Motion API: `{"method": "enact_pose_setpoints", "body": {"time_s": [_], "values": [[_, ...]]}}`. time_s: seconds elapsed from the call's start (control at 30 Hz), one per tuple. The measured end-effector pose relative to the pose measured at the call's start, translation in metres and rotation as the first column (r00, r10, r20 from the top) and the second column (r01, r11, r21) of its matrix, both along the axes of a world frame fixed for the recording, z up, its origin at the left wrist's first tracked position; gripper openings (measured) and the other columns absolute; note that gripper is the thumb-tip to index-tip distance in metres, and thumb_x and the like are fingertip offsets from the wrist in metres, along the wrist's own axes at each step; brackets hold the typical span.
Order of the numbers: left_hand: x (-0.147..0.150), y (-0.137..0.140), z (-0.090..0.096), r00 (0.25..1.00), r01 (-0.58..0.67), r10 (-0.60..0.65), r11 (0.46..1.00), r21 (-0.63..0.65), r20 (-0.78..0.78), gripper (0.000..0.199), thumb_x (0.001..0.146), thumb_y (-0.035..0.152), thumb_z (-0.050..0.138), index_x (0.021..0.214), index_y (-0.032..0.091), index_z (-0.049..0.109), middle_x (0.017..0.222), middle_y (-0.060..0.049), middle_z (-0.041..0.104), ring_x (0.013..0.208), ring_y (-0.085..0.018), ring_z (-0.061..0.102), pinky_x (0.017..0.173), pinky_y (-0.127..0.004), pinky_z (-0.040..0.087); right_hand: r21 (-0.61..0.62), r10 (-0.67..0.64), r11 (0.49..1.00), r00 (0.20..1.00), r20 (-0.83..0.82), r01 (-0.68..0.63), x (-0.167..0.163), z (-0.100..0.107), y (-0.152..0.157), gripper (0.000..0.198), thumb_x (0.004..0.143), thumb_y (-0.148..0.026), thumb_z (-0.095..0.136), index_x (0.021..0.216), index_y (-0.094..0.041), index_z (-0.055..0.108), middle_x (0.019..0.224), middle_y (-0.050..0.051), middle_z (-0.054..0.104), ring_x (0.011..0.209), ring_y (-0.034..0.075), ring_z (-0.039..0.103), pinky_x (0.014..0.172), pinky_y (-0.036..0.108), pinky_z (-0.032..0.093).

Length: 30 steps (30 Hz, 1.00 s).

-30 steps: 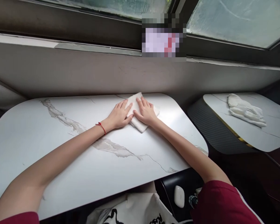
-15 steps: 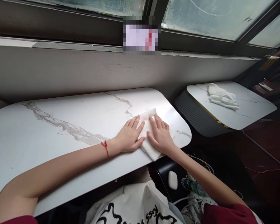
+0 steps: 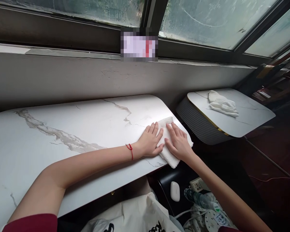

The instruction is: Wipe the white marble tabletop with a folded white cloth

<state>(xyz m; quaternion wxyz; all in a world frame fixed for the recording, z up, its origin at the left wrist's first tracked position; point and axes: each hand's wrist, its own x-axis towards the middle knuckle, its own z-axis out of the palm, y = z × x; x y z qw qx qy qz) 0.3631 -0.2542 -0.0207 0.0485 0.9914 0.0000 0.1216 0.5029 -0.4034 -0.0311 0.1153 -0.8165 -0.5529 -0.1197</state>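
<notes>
A folded white towel (image 3: 168,154) lies flat at the right end of the marble-patterned tabletop (image 3: 70,122), its near corner hanging over the front edge. My left hand (image 3: 150,140) rests flat across the towel's left side with the fingers stretched out; a red string bracelet circles that wrist. On the towel's right part lies my right hand (image 3: 179,141), fingers spread and palm down. Both hands press on the cloth from above rather than gripping it. The part of the towel under the palms is hidden.
A second marble-patterned table (image 3: 251,119) stands to the right, bearing crumpled white cloths (image 3: 223,104). Below the near edge are a white case (image 3: 175,191), a plastic bottle (image 3: 198,198), a power strip (image 3: 197,184) and cables. A wall and windows (image 3: 207,22) run behind.
Both hands and the towel beneath them have slid right along the tabletop, toward its rounded right end. The camera view has shifted slightly.
</notes>
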Motion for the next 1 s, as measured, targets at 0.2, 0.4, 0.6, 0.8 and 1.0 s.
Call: {"method": "enact_pose_setpoints", "body": {"time_s": [0.2, 0.4, 0.6, 0.8, 1.0], "values": [[0.030, 0.005, -0.001, 0.999, -0.030, 0.029, 0.999, 0.022, 0.020, 0.073, 0.097, 0.047, 0.039, 0.150, -0.003, 0.035, 0.155, -0.035, 0.035, 0.143, -0.048, 0.037, 0.111, -0.055, 0.033, 0.002, 0.045, 0.999, 0.999, -0.012, -0.045, 0.035, 0.002, 0.011, 0.063, 0.098, -0.044, 0.035, 0.153, -0.015, 0.033, 0.156, 0.023, 0.039, 0.143, 0.035, 0.040, 0.109, 0.053, 0.036], [0.062, 0.042, -0.002, 0.998, -0.054, 0.054, 0.998, 0.014, 0.029, 0.070, 0.098, 0.046, 0.039, 0.151, 0.000, 0.037, 0.156, -0.032, 0.036, 0.144, -0.044, 0.037, 0.111, -0.053, 0.033, 0.029, 0.037, 0.999, 0.998, -0.042, -0.035, 0.067, 0.002, 0.051, 0.062, 0.095, -0.042, 0.038, 0.151, -0.014, 0.038, 0.154, 0.023, 0.042, 0.141, 0.035, 0.040, 0.109, 0.053, 0.035], [0.086, 0.096, 0.007, 0.995, -0.087, 0.086, 0.996, -0.014, -0.042, 0.067, 0.100, 0.044, 0.038, 0.153, 0.003, 0.035, 0.160, -0.030, 0.030, 0.148, -0.039, 0.033, 0.116, -0.049, 0.028, 0.028, -0.010, 1.000, 0.998, -0.056, 0.012, 0.098, 0.000, 0.110, 0.066, 0.093, -0.045, 0.039, 0.150, -0.012, 0.041, 0.154, 0.024, 0.042, 0.141, 0.035, 0.038, 0.109, 0.053, 0.034], [0.091, 0.141, 0.015, 0.969, -0.239, 0.238, 0.971, -0.001, -0.071, 0.065, 0.101, 0.044, 0.034, 0.154, 0.008, 0.035, 0.161, -0.025, 0.031, 0.145, -0.037, 0.036, 0.115, -0.049, 0.029, -0.048, 0.014, 0.999, 0.997, -0.082, -0.018, 0.109, 0.010, 0.177, 0.068, 0.092, -0.042, 0.040, 0.152, -0.009, 0.039, 0.156, 0.023, 0.040, 0.143, 0.034, 0.036, 0.111, 0.051, 0.032], [0.083, 0.168, 0.019, 0.941, -0.332, 0.334, 0.942, 0.054, -0.045, 0.060, 0.099, 0.039, 0.035, 0.150, 0.010, 0.041, 0.150, -0.023, 0.046, 0.136, -0.034, 0.045, 0.110, -0.047, 0.034, 0.000, 0.064, 0.998, 0.996, -0.058, -0.064, 0.105, 0.008, 0.219, 0.064, 0.092, -0.040, 0.040, 0.149, -0.010, 0.041, 0.151, 0.021, 0.046, 0.140, 0.034, 0.038, 0.111, 0.050, 0.032]]}}
